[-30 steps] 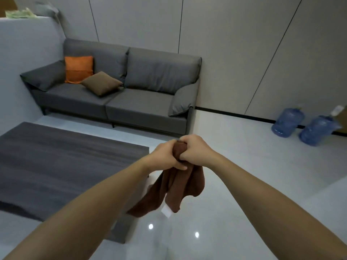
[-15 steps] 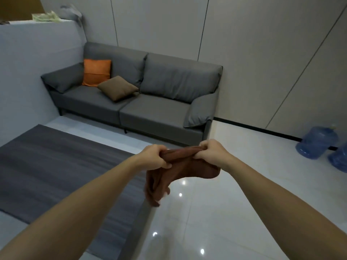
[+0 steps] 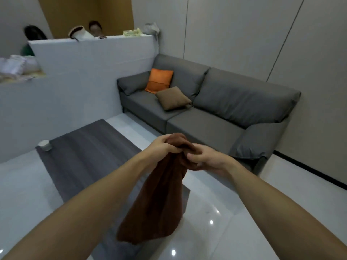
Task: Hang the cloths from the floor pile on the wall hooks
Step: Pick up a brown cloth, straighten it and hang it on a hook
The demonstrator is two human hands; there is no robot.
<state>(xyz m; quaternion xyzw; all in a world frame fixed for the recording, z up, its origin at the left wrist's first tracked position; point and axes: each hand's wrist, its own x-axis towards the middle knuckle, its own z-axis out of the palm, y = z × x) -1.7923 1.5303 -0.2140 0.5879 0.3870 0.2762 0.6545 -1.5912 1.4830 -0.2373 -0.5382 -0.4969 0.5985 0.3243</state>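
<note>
Brown cloth (image 3: 159, 199) hangs in front of the person, bunched at the top and drooping loose above the glossy white floor (image 3: 234, 231). Their left hand (image 3: 163, 146) has its fingers curled tight round the gathered top edge, while the right hand (image 3: 206, 159) sits just beside it, fingers curled into the same bunch of fabric from the other side. Both bare forearms reach forward. Beyond the hands stands a grey sofa (image 3: 216, 109) with an orange cushion (image 3: 159, 80) and a tan cushion (image 3: 172, 98) touching each other. A dark grey table (image 3: 84, 151) lies to the left, a small pale pot (image 3: 44, 145) at its far corner, beside a white partition wall (image 3: 84, 72)
</note>
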